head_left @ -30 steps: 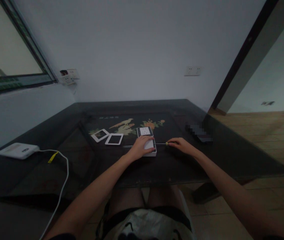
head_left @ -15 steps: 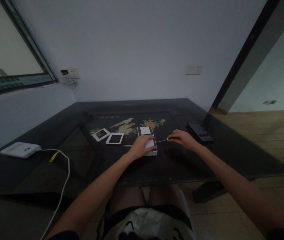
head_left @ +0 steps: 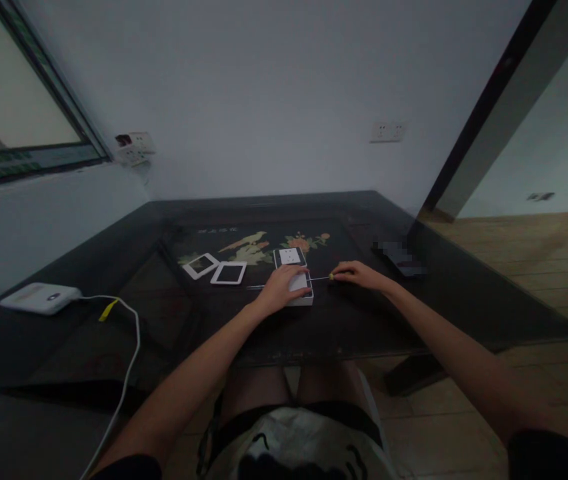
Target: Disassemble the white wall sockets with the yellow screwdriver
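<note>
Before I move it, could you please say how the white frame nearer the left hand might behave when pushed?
The white frame looks thin, so it is probably light. Lying flat, it seems unlikely to roll or tip. The smooth-looking table may let it slide, perhaps nudging the other frame close beside it.

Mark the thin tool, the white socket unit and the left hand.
Thin tool [head_left: 320,278], head view: on its shaft.
White socket unit [head_left: 289,256], head view: on its far outlet face.
Left hand [head_left: 280,289], head view: on the back of the hand.

Dark table [head_left: 264,333] beneath white frames [head_left: 227,283], socket box [head_left: 301,281], corded device [head_left: 39,299]
</note>
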`<control>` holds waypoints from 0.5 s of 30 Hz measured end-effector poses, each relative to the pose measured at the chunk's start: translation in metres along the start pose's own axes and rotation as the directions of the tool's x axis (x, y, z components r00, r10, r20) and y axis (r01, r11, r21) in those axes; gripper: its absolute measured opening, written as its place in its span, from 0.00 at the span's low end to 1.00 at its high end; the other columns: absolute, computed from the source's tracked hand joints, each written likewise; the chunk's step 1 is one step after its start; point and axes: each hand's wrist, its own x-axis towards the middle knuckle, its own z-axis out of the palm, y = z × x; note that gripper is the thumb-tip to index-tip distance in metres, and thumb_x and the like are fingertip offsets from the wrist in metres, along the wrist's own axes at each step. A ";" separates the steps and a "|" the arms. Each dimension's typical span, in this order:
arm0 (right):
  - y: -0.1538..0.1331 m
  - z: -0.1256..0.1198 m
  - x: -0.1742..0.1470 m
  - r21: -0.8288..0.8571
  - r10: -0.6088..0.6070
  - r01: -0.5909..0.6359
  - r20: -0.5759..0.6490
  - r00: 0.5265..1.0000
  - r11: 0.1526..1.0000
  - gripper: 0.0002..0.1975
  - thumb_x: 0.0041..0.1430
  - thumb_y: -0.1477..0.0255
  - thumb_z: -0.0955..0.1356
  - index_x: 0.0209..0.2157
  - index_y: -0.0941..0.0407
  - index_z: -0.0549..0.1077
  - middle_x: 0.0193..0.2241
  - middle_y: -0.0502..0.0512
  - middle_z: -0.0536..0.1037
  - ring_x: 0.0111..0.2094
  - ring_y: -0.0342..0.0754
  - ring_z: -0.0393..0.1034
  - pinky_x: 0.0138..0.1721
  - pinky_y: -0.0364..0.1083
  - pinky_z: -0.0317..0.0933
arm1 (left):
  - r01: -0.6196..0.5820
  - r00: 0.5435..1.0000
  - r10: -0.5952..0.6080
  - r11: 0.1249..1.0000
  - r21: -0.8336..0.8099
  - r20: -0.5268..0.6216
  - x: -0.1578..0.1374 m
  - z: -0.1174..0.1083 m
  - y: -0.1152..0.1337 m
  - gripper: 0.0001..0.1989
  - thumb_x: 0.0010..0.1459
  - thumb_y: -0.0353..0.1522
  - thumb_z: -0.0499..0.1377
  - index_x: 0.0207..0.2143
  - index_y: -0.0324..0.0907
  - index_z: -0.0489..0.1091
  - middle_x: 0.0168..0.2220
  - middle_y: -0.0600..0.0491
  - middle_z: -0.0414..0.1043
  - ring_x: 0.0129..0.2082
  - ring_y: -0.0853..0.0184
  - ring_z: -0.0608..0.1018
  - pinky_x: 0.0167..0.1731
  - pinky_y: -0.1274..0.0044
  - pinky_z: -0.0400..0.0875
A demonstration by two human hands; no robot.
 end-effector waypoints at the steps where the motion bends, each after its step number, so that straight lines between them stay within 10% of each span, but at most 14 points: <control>1: 0.000 0.002 -0.002 -0.017 -0.013 0.012 -0.035 0.999 1.000 0.21 0.56 0.54 0.65 0.38 0.56 0.79 0.35 0.57 0.79 0.37 0.50 0.71 0.41 0.47 0.61 | 0.002 1.000 -0.002 1.000 -0.003 -0.005 0.000 0.000 0.000 0.22 0.54 0.38 0.63 0.50 0.42 0.67 0.52 0.46 0.71 0.53 0.57 0.71 0.54 0.65 0.64; 15: -0.056 0.049 -0.058 -0.227 0.146 -0.252 -0.400 0.905 0.941 0.14 0.62 0.63 0.64 0.40 0.55 0.78 0.37 0.57 0.80 0.37 0.52 0.74 0.39 0.48 0.63 | 0.020 0.999 -0.020 1.000 -0.009 -0.035 -0.001 0.002 -0.001 0.21 0.54 0.39 0.63 0.50 0.42 0.68 0.50 0.46 0.72 0.52 0.58 0.71 0.54 0.65 0.64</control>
